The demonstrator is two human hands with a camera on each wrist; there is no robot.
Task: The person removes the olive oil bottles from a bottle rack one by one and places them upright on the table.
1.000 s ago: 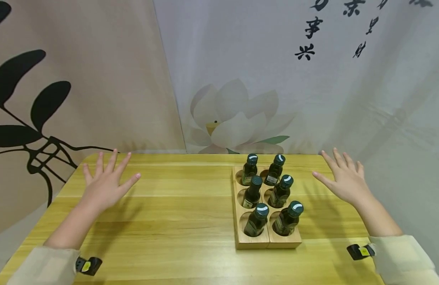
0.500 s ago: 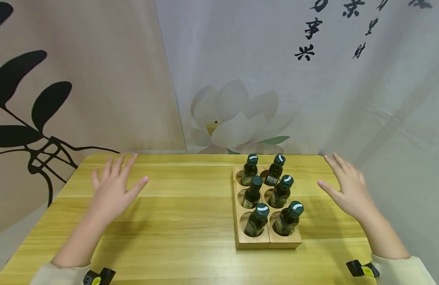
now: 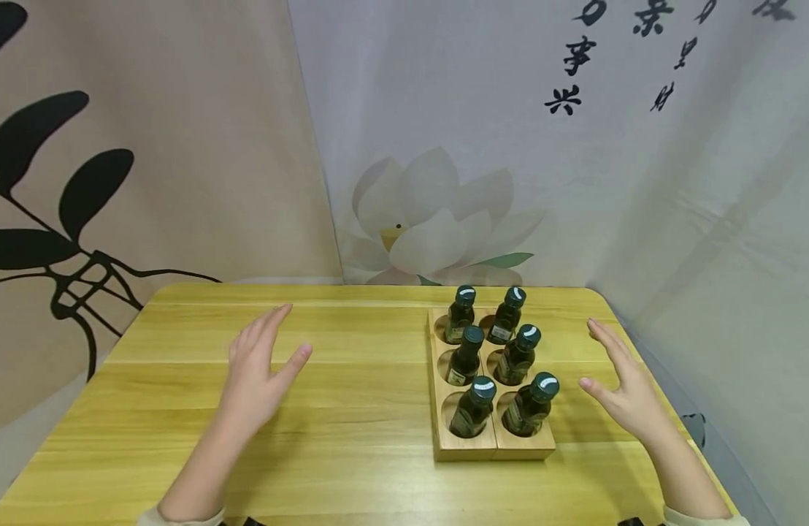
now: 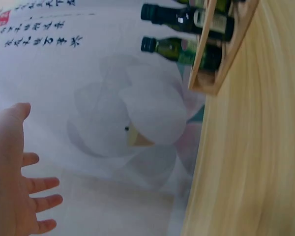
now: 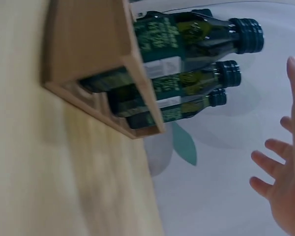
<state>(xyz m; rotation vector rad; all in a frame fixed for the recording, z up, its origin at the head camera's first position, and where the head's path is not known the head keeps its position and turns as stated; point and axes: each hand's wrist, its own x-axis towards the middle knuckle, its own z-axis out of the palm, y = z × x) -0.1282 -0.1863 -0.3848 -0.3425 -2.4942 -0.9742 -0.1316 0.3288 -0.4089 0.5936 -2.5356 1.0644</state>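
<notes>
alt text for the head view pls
Two open hands, left hand and right hand, hover over a wooden table on either side of a wooden rack holding six dark bottles. Neither touches anything.

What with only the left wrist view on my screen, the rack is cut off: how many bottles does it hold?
Observer: Six bottles, in two columns of three. Every hole of the rack is filled.
Operator: Is the other hand on it?
Observer: No. The right hand is open just right of the rack, thumb toward the nearest bottle, and holds nothing.
Operator: And this hand, where is it relative to the rack?
Observer: The left hand is open over the table, well left of the rack, with bare wood between them.
</notes>
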